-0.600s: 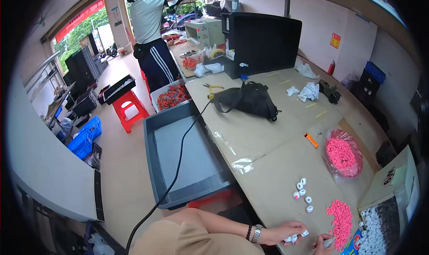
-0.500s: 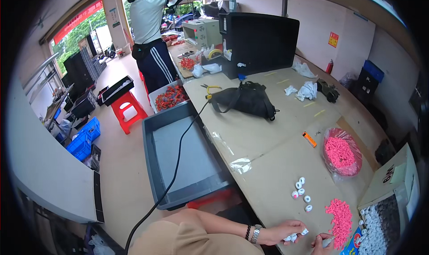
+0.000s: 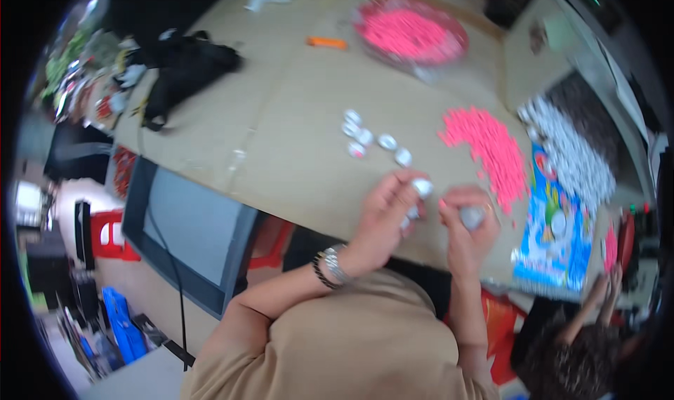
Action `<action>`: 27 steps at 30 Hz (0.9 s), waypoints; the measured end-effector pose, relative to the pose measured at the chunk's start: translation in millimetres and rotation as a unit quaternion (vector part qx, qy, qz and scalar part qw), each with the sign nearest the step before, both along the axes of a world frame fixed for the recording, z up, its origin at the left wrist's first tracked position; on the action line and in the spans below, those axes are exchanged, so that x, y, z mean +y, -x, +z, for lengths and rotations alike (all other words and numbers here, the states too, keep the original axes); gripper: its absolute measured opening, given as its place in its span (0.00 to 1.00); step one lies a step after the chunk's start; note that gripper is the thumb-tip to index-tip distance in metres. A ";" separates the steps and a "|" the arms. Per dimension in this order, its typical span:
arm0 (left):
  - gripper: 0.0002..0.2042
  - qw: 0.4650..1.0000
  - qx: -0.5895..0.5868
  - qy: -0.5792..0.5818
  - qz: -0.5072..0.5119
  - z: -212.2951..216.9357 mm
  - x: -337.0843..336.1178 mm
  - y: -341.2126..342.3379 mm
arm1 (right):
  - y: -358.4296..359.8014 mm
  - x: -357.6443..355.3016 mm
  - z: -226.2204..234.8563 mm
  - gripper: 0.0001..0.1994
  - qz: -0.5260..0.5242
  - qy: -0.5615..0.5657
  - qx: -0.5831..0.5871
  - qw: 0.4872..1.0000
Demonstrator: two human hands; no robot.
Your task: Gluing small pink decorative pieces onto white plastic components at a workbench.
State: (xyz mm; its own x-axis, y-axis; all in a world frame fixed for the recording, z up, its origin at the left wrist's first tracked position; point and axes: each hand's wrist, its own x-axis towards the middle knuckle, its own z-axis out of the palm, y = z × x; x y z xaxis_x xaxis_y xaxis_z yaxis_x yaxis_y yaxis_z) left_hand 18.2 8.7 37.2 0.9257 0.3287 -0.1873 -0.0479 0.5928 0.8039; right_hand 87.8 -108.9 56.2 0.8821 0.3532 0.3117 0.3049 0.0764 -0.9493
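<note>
The left hand [image 3: 382,224] was clamped on small, white, rounded pieces [image 3: 421,187]. Just right of that grip, the right hand [image 3: 465,245] was closed around a pale, blurred object [image 3: 472,218]. Six loose white rounded pieces [image 3: 387,142] lay ahead of the left grip. A heap of small pink pieces [image 3: 491,149] lay ahead and right of the right grip; a blue printed plastic bag [image 3: 551,249] lay farther right.

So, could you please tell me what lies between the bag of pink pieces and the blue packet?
A loose heap of small pink pieces lies between the bag and the blue packet, as the head view shows.
</note>
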 end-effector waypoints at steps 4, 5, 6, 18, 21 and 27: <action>0.14 0.998 -0.021 -0.053 0.013 1.1 -6.2 5.8 | 11.5 -4.0 -4.7 0.08 0.007 0.007 -0.027 1.000; 0.14 0.998 -0.019 -0.058 0.006 -1.4 -7.7 7.9 | 13.6 -5.7 -6.4 0.08 0.002 0.022 -0.038 0.999; 0.15 0.998 -0.021 -0.067 0.004 -1.9 -7.5 8.3 | 12.8 -5.1 -6.3 0.08 0.002 0.033 -0.053 0.998; 0.15 0.978 -0.068 -0.195 0.009 -9.9 -4.5 9.8 | 7.6 -0.4 -9.2 0.10 -0.001 0.069 -0.099 0.993; 0.15 0.966 -0.072 -0.249 0.005 -11.2 -1.7 12.7 | 7.7 -2.9 -10.5 0.10 0.003 0.049 -0.040 0.998; 0.12 0.892 -0.157 -0.421 0.053 -17.9 1.4 6.1 | 7.3 -4.6 -11.4 0.10 0.013 -0.010 0.038 0.999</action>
State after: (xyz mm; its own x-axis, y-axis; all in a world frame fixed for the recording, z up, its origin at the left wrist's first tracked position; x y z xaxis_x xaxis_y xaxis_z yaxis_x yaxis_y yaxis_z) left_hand 12.0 10.1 19.3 0.8447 0.3184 0.4303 -0.3695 -0.2348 0.8991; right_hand 80.5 -113.6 44.7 0.8940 0.3708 0.2515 0.2294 0.1033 -0.9678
